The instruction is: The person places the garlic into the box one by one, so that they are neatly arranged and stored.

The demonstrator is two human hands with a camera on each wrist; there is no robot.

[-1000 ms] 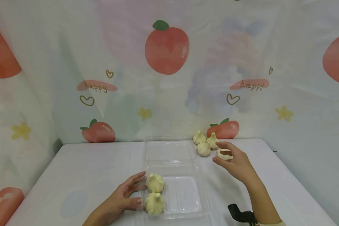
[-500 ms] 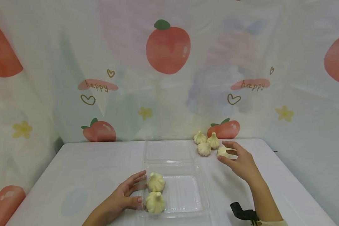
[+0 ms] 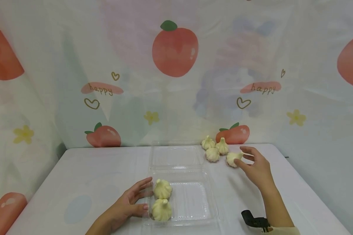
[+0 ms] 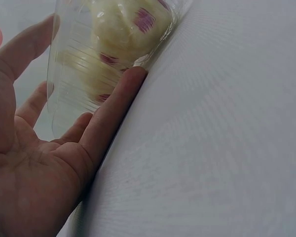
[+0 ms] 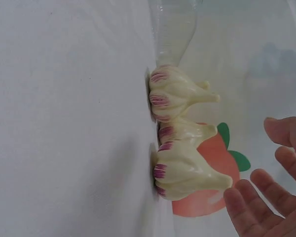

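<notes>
My left hand (image 3: pixel 129 204) lies at the left side of a clear plastic clamshell box (image 3: pixel 192 202), its fingers extended along the wall. Two garlic bulbs (image 3: pixel 161 210) sit inside the box by that wall; in the left wrist view, garlic (image 4: pixel 130 24) shows through the plastic. At the back right my right hand (image 3: pixel 256 168) is beside a garlic bulb (image 3: pixel 233 159), thumb and fingers apart. The right wrist view has this nearest garlic bulb (image 5: pixel 185 173) standing on the table, with a fingertip by its stem; whether they touch I cannot tell.
Three more garlic bulbs (image 3: pixel 212 155) are clustered left of my right hand, behind the box. The box's lid (image 3: pixel 176 158) lies folded back toward the wall. A printed cloth (image 3: pixel 176 107) hangs behind the white table (image 3: pixel 106 182). A black device (image 3: pixel 254 220) is on my right wrist.
My right hand has drawn back to the right from the nearest garlic bulb, uncovering more of it. That bulb stays on the table. The left hand holds its place against the box.
</notes>
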